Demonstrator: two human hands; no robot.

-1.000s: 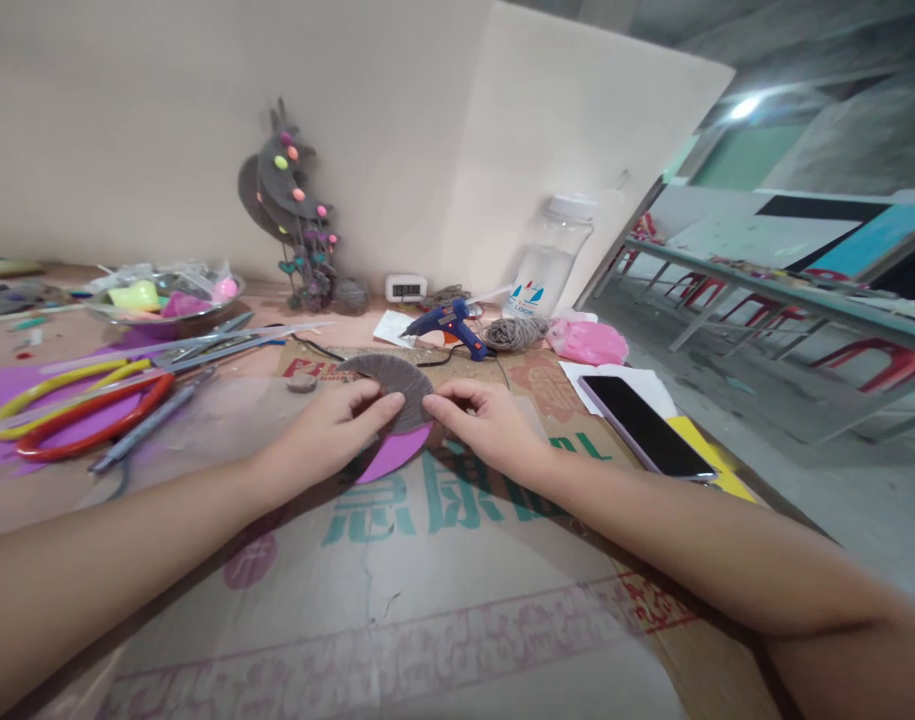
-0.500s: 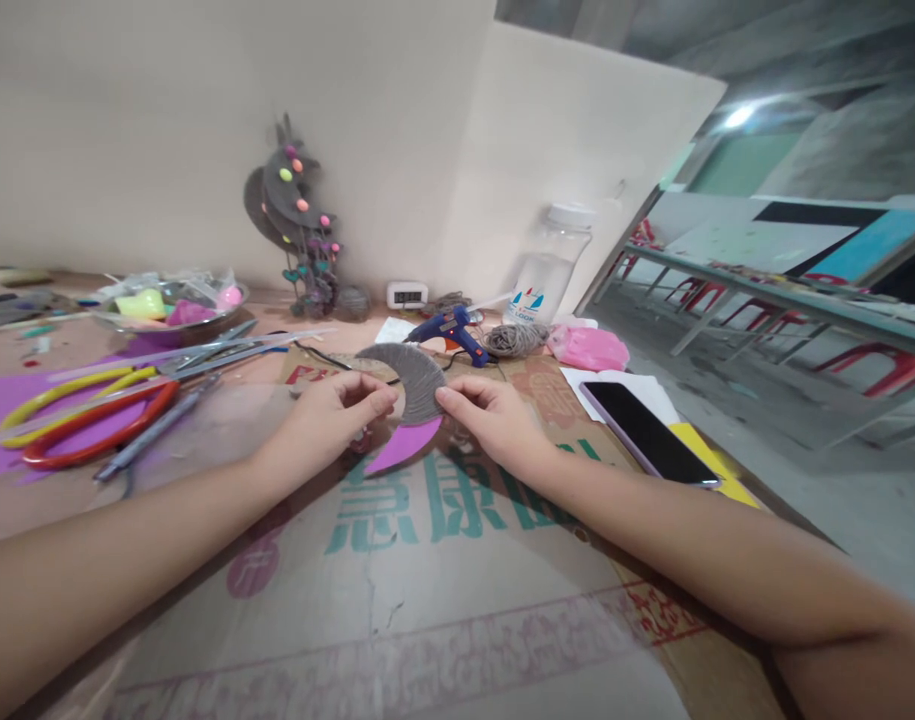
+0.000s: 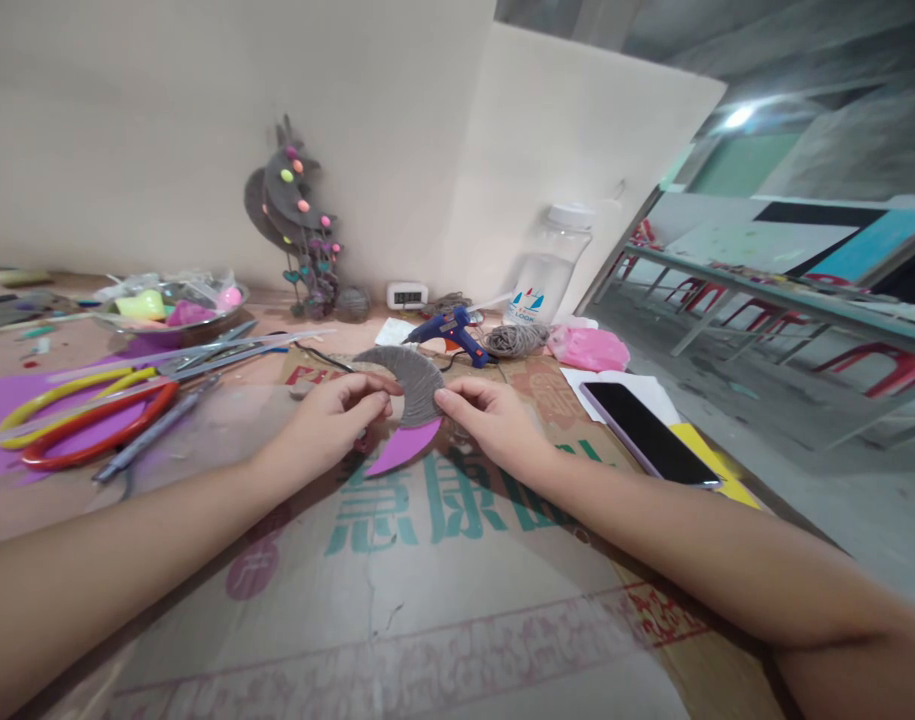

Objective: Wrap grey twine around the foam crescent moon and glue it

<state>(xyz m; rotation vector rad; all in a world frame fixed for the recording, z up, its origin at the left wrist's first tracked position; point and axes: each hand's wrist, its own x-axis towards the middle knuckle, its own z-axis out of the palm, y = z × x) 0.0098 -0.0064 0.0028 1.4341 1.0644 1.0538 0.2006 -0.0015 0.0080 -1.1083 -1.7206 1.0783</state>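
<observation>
A crescent (image 3: pixel 418 385) wound with grey yarn over its upper part and bare purple at its lower tip is held above the cardboard. My right hand (image 3: pixel 491 415) pinches its outer edge between thumb and fingers. At the inner curve, my left hand (image 3: pixel 348 410) is closed, thumb against bent fingers, with the index fingertip close to the yarn-wound part. Whatever lies between those left fingers is too small to make out. Behind the crescent lies a blue glue gun (image 3: pixel 453 330), beside a loose ball of grey yarn (image 3: pixel 517 340).
Yellow- and red-handled scissors (image 3: pixel 101 410) lie at left on purple sheet, near a bowl (image 3: pixel 168 320) of bright pieces. A decorated grey moon ornament (image 3: pixel 296 215) stands by the wall. A water bottle (image 3: pixel 551 265), pink bag (image 3: pixel 588 348) and phone (image 3: pixel 648 432) are at right.
My left hand has shifted slightly left and its fingertips have moved at the crescent's inner edge. My right hand and the crescent stay almost where they were.
</observation>
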